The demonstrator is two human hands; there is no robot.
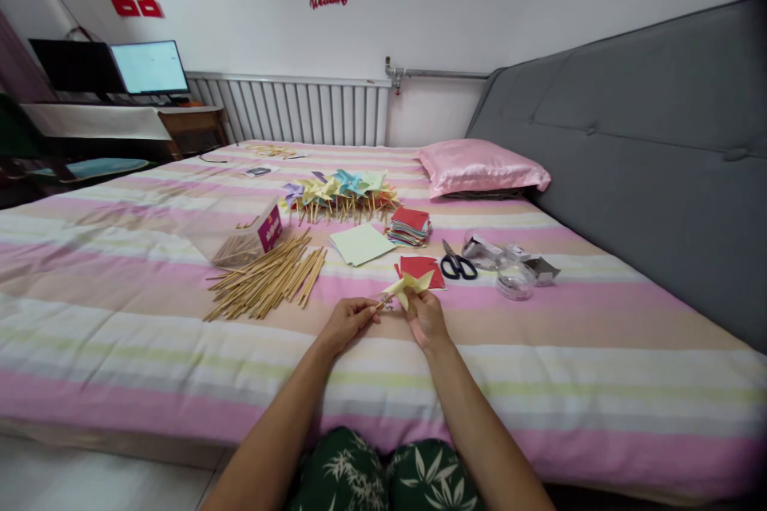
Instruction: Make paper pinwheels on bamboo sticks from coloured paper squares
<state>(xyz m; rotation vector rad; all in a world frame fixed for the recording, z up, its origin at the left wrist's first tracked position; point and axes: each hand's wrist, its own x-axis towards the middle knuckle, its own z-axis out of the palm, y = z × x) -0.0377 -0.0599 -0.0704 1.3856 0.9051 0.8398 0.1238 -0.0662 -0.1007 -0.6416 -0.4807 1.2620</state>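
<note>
Low over the striped bed, my right hand (427,318) pinches a folded yellow paper pinwheel (410,285). My left hand (348,320) meets it from the left, its fingertips closed on something small and shiny at the pinwheel's centre; I cannot tell what it is. Just beyond the pinwheel lie red paper squares (427,265). A loose pile of wooden sticks (269,279) lies to the left of my hands.
Finished pinwheels (341,193) are heaped further back. Pale green paper (360,243), a stack of coloured squares (409,227), black scissors (456,264), a clear tape roll (514,279) and a clear box (245,235) lie around. A pink pillow (479,166) and grey headboard are on the right.
</note>
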